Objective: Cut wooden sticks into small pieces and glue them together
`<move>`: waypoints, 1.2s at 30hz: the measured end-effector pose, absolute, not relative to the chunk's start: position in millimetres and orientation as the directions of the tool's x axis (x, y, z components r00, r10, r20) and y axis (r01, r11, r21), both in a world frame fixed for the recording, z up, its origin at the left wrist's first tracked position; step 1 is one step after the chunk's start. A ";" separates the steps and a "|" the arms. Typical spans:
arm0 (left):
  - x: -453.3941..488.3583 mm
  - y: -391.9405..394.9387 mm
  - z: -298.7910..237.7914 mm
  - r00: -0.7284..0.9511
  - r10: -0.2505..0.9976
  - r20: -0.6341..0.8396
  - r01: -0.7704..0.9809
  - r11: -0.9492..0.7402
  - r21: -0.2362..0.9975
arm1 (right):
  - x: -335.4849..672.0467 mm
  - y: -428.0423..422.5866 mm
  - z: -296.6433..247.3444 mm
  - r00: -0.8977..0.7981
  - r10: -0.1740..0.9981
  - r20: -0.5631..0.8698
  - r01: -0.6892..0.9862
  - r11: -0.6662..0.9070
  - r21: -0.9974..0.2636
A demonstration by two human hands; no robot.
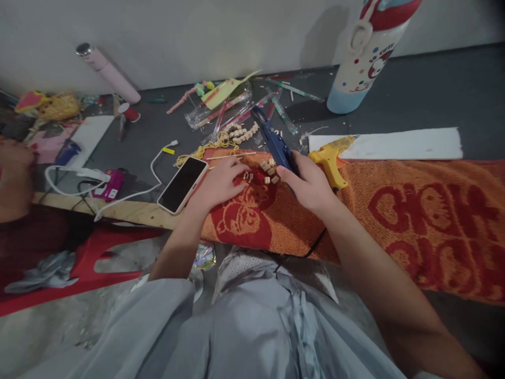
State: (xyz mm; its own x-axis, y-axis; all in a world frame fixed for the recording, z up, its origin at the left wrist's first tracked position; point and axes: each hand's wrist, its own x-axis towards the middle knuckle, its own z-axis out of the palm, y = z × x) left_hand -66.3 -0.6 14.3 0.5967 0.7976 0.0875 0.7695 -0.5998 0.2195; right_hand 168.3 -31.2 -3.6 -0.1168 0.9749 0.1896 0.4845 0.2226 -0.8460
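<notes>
My right hand [311, 181] is wrapped around a long dark blue plier-like tool [278, 145], its head pointing away from me toward the back of the table. My left hand [224, 181] rests on the orange and red towel [303, 226], thumb and fingers apart. Its fingertips are beside a few short pale wooden pieces [248, 177]. Several more pale pieces [270, 171] lie on the towel between my hands. A yellow glue gun [329, 160] lies just right of my right hand. Left of my left wrist is a phone [183, 184] with a dark screen.
Behind my hands lie yellow cord [221, 142], pale pieces in rows [246, 134] and plastic packaging [221, 108]. A tall bottle [363, 63] and a white strip [406, 143] are at right. Further left are a white cable [153, 171], pink flask [108, 73] and another person's arm [16, 179].
</notes>
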 end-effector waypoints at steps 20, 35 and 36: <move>-66.5 14.7 10.0 0.598 0.797 0.083 0.749 -0.593 0.294 | 168.5 -29.7 -5.5 -0.121 0.971 0.204 0.575 0.236 -0.783; -68.5 18.3 1.7 0.619 0.783 0.051 0.737 -0.602 0.307 | 166.8 -30.2 -6.4 -0.134 0.966 0.220 0.555 0.257 -0.791; -68.7 18.4 1.4 0.621 0.782 0.050 0.735 -0.603 0.309 | 166.8 -30.2 -6.4 -0.134 0.966 0.219 0.556 0.256 -0.791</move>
